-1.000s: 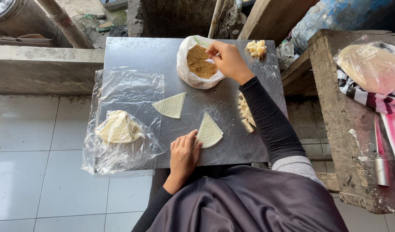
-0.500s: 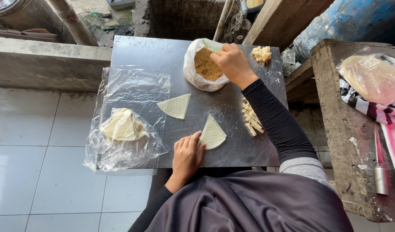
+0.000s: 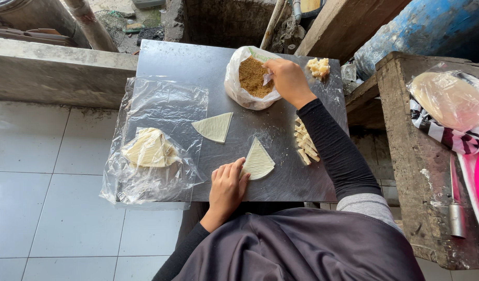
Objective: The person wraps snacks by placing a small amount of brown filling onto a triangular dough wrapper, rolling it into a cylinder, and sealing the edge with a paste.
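Your left hand (image 3: 226, 186) lies flat, pinning the wrapper (image 3: 258, 161) on the desk (image 3: 198, 65), while your right hand (image 3: 287, 79) pinches filling in the bag (image 3: 250, 78), seemingly for that wrapper.

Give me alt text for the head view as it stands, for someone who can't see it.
Seen from above, a person's right hand reaches into a white plastic bag of brown crumbly filling on a grey metal tabletop, while the left hand touches a pale triangular pastry wrapper. Another triangular wrapper, pale cut sticks and a clear plastic bag of folded wrappers lie nearby.
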